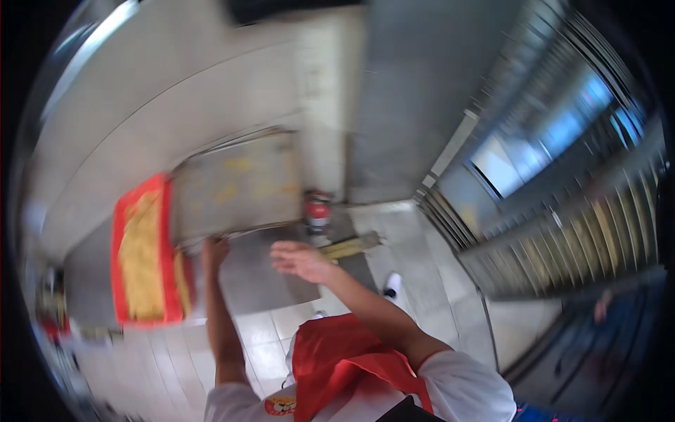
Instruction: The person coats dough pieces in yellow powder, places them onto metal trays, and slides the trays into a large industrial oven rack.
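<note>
A flat grey metal tray (239, 184) with yellow smears sits at the back of a grey counter (256, 271), against the pale wall. My left hand (215, 252) is at its near edge, fingers curled closed and seemingly gripping that edge; blur hides the exact contact. My right hand (304, 261) is held over the counter's right end, open with fingers stretched out and nothing in it. Left of the tray is a red-edged block or bin (144, 253) with a yellow face; its contents are too blurred to name.
A red fire extinguisher (318, 211) stands on the floor beyond the counter's right end, near a yellow bar (350, 247). Slatted metal racks (562, 246) line the right side. Pale tiles (429, 281) cover the floor, where my white shoe (393, 284) shows.
</note>
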Motion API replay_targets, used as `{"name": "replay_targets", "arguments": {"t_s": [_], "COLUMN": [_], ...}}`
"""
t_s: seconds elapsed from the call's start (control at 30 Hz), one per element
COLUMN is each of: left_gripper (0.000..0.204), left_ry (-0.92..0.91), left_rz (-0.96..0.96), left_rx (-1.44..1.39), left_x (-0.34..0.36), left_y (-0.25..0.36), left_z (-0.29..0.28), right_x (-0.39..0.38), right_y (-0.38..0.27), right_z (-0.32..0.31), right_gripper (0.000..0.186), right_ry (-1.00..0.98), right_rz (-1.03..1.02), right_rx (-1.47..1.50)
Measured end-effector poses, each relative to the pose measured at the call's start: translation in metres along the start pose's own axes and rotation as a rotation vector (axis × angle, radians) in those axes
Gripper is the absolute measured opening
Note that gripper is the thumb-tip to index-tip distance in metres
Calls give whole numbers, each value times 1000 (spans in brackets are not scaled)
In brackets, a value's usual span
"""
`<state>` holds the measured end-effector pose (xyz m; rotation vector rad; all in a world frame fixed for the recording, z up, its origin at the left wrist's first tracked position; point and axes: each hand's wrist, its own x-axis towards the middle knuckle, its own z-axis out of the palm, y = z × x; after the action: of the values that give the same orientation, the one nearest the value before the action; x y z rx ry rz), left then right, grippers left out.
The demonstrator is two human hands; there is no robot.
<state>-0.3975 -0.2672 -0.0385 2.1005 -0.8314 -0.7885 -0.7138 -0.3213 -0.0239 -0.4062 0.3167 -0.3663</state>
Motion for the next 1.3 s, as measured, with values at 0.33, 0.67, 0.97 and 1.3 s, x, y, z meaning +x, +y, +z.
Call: {"name": "replay_targets", "arguments": {"t_s": [0.33, 0.67, 0.97, 1.3], "left_gripper": [31, 41, 43, 44], "left_ry": [-669, -902, -770, -830], "left_rz": [239, -231, -338, -291], "left_rx": [296, 481, 536, 565], "left_x": [-145, -154, -144, -178], "left_y": [85, 88, 103, 115], "left_z": [280, 486, 551, 517], "right_x": [-230, -281, -290, -277], "right_y": [-68, -218, -246, -93], "right_z": [-409, -755, -864, -779], "right_gripper": [16, 78, 39, 17], "right_ry": [952, 1128, 1483, 883], "right_rz": [-618, -1056, -1351, -1150], "right_rx": [719, 981, 926, 1023]}}
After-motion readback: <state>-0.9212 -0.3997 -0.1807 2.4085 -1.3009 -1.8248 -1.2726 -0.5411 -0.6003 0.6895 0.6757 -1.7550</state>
